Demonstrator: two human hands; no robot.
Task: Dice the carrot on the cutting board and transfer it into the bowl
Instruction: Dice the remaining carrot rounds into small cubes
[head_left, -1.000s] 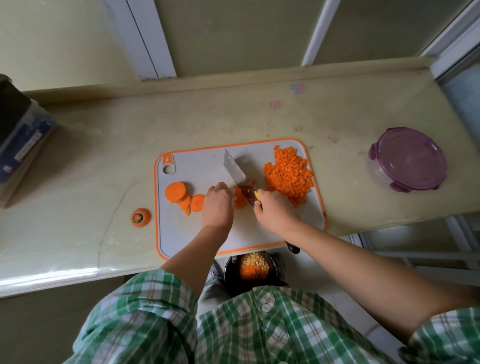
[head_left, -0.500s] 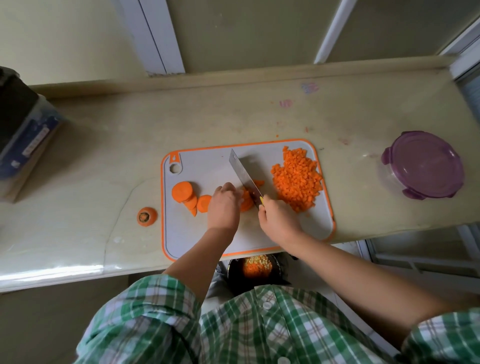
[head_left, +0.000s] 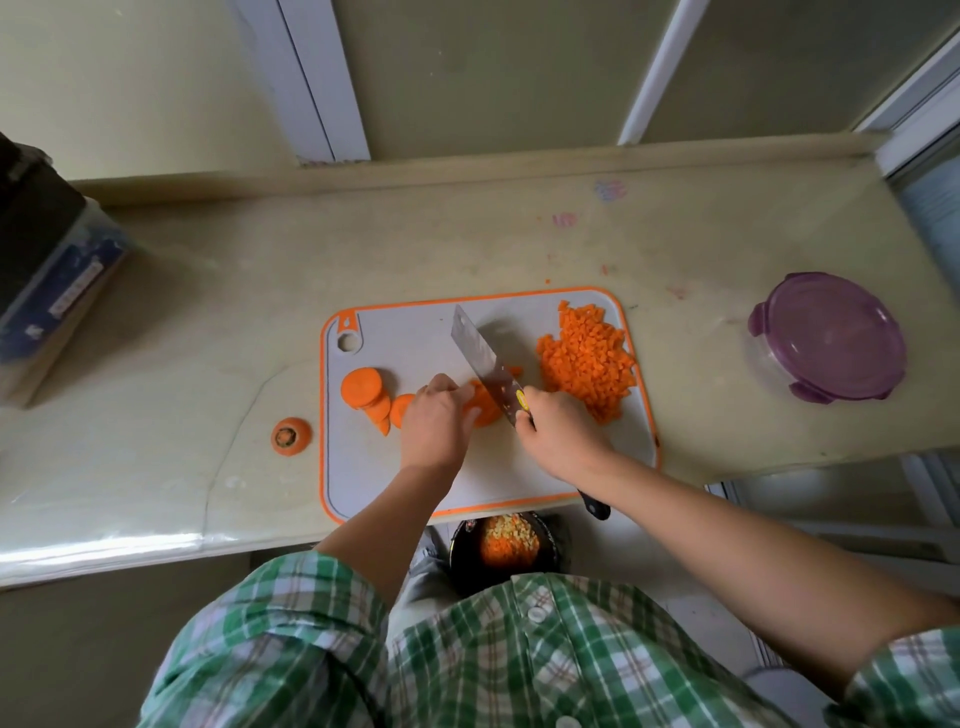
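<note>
Orange carrot slices (head_left: 484, 410) pinned under left hand (head_left: 434, 428), fingers (head_left: 440, 385) curled; right hand (head_left: 558, 436) grips knife (head_left: 480, 358), blade barely moved, still dicing; uncut stack (head_left: 363, 387) waits.

Cutting board (head_left: 415, 338) sits mid-tabletop (head_left: 519, 244), close to the near edge. On its left part lies a cluster of carrot slices (head_left: 363, 387); on its right part, the diced carrot (head_left: 587, 358) is heaped up toward the far right corner. Between them the left hand (head_left: 434, 426) holds down a carrot piece (head_left: 485, 408). Just to its right, the right hand (head_left: 558, 431) grips the knife (head_left: 478, 353), blade running toward the board's far edge, handle end poking out past the near edge. Just left of the board, a carrot end (head_left: 292, 435) lies on the tabletop. Far right, a lidded container (head_left: 826, 343); far left, a box (head_left: 47, 270). Below the near edge, the bowl (head_left: 458, 548) has diced pieces in it.
</note>
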